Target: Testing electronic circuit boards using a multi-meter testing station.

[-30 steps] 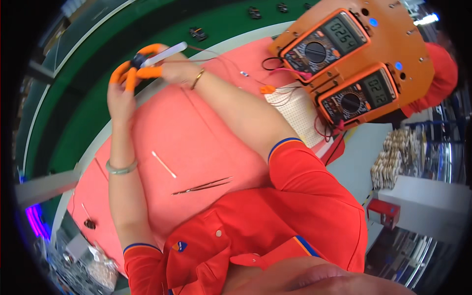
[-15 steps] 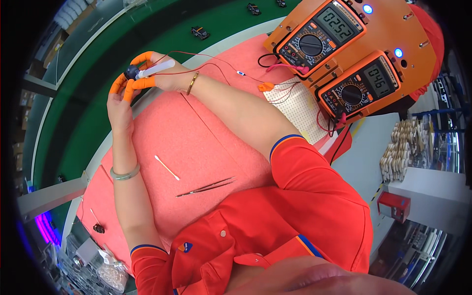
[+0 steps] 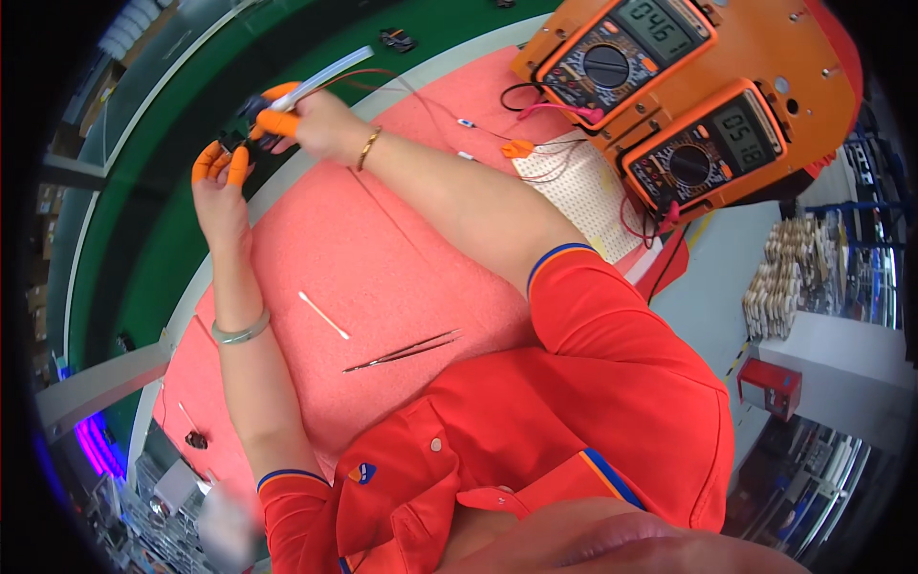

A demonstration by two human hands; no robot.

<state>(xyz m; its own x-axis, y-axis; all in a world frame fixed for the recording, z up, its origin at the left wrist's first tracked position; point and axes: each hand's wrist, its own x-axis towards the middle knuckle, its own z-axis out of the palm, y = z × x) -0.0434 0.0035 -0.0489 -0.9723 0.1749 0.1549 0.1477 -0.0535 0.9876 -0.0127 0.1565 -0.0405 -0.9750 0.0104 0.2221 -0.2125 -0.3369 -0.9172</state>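
Over the green conveyor belt (image 3: 124, 258), my left hand (image 3: 222, 187) pinches a small black part (image 3: 230, 143) in fingers wearing orange finger cots. Beside it, my right hand (image 3: 304, 122), with the same orange cots, is closed around a pale, translucent stick (image 3: 330, 72), which slants up to the right. A dark rounded piece (image 3: 253, 107) sits at the fingertips of that hand; how it joins the stick is hidden. Thin red wires (image 3: 411, 88) run from near my right hand toward the white perforated board (image 3: 583, 196).
Black tweezers (image 3: 402, 351) and a cotton swab (image 3: 323, 316) lie on the pink mat (image 3: 382, 258). Two orange multimeters (image 3: 626, 53) stand at the far right on an orange stand. A small car-shaped black unit (image 3: 396, 39) sits on the belt. Another dark part (image 3: 196, 440) lies lower left.
My hands have moved apart; the left drew down and left with the small black part. The stick in my right hand tilted upward. The belt's car-shaped units and the meter readings changed.
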